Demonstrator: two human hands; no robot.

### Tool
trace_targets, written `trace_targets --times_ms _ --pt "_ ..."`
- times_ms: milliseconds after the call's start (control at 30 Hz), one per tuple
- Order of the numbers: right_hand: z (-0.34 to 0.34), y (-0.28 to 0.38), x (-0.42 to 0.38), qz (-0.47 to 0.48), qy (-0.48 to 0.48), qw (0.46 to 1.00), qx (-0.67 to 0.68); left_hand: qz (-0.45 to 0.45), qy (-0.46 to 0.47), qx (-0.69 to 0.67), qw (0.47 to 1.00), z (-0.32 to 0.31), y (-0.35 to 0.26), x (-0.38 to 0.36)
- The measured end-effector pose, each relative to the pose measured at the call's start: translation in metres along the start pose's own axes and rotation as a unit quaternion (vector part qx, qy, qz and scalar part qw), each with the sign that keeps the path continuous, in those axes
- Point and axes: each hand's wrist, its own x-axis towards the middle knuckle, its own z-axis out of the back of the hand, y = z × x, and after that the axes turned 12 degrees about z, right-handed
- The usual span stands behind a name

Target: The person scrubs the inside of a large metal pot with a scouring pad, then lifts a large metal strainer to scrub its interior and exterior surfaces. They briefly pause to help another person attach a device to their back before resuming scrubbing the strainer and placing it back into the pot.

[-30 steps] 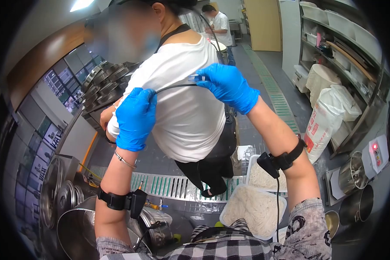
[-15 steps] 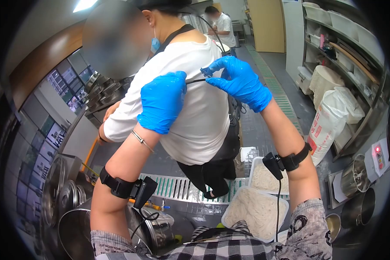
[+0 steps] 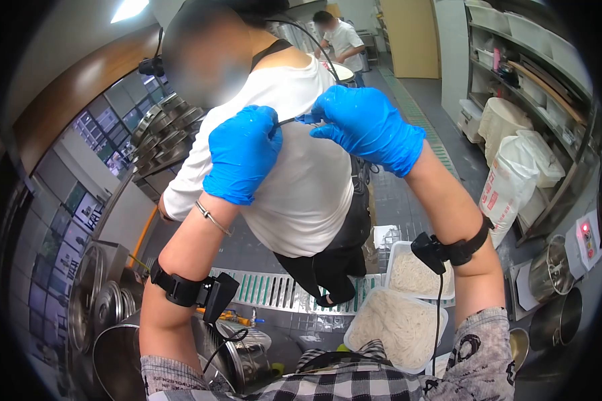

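Note:
My left hand (image 3: 242, 155), in a blue glove, is closed on one end of a thin black cord (image 3: 288, 121). Level with it, my right hand (image 3: 369, 128), gloved too, pinches the cord's other end, where a small dark piece shows at the fingertips. The cord spans the short gap between my hands, in front of a person's white shirt back (image 3: 301, 200). Black straps with small black boxes (image 3: 219, 297) sit on both of my forearms, each trailing a wire.
The person in the white shirt stands close ahead, facing left; another person (image 3: 344, 40) is far back. Tubs of pale noodles (image 3: 398, 327) stand on the floor by a drain grate (image 3: 261, 287). Shelves (image 3: 535, 67) and a white sack (image 3: 512, 174) line the right, metal pots (image 3: 114, 301) the left.
My right hand has turned, its fingers curling further over the cord's end. My left hand has shifted slightly left. The person ahead has turned the head and moved a little.

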Motion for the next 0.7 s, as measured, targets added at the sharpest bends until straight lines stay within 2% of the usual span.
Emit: trace_targets --times_ms 333,400,500,700 --pt "-0.002 -0.001 0.03 0.03 0.036 0.998 -0.033 0.008 -0.012 -0.024 1.0 0.003 0.014 -0.006" --pt "0.002 0.001 0.037 0.026 0.099 0.994 -0.038 0.017 0.001 -0.035 0.999 0.003 0.017 -0.009" --pt "0.0 0.003 0.042 0.032 0.139 0.989 -0.048 0.029 0.016 -0.057 0.998 0.006 0.019 -0.009" --pt "-0.01 0.004 0.044 0.04 0.138 0.989 -0.041 0.036 0.017 -0.076 0.996 0.004 0.017 -0.012"
